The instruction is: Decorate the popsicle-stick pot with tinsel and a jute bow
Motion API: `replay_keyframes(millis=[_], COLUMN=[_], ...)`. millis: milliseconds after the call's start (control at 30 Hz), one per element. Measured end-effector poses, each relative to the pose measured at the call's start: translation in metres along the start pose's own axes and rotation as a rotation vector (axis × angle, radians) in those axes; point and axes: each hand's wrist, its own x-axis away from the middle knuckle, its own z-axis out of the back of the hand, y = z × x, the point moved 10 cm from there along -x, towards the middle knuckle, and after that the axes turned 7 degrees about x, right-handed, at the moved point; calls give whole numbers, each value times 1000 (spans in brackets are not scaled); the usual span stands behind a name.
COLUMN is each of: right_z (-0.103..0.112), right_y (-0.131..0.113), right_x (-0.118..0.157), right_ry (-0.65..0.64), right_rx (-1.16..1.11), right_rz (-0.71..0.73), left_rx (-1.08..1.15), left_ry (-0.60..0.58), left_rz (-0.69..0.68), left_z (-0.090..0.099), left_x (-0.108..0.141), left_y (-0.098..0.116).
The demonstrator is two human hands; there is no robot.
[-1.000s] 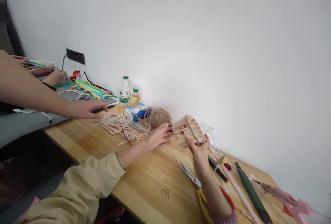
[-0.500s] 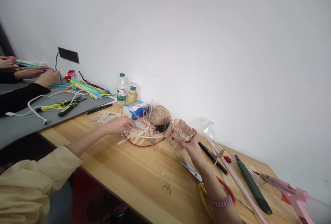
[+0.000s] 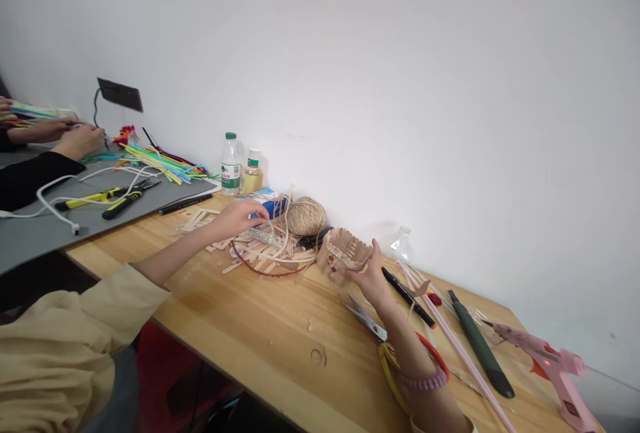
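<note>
My right hand (image 3: 371,279) is closed round the right side of a small basket (image 3: 345,253) made of wooden sticks, with a beaded strip along its rim. Over the pile of wooden sticks (image 3: 260,256) is my left hand (image 3: 247,214), its fingers bent and pinched together; whatever lies between them is too small to make out. Just below those fingers lies a clear beaded bundle (image 3: 265,235). A ball of twine (image 3: 307,217) rests behind the pile, and a brown pipe cleaner (image 3: 270,274) curves in front of it.
Scissors (image 3: 369,319), a black marker (image 3: 409,297), a green cutter (image 3: 481,346) and a pink glue gun (image 3: 545,359) lie on the right. Two bottles (image 3: 231,165) stand by the wall. Pliers (image 3: 129,201) and another person's hands (image 3: 83,141) are on the left.
My left hand has risen slightly from the pile towards the twine, and its fingers have come closer together. The basket has tilted, showing more of its inside. The whole view has shifted slightly.
</note>
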Motion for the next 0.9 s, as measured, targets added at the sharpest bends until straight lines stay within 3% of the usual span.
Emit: replay_keyframes(millis=[133,267,367,533,733,900], right_z=[16,21,14,18,35,43], right_y=[-20,-49,-61,-58,-38,-30], right_x=[3,12,15,10,2,0], right_ry=[26,-3,-86,-159,-194,-160], right_rx=[247,463,569,660,667,593], right_rz=[60,152,217,279,234,178], left_rx=[11,27,64,160,267,347], left_ry=[185,239,180,-36,-261,-318], left_rz=[-23,-6,-28,-182,-332,-371], left_z=[22,16,-5,-55,-108,-133], left_x=[-15,-33,-49,-68,-64,-61], left_y=[29,47,60,93,129,138])
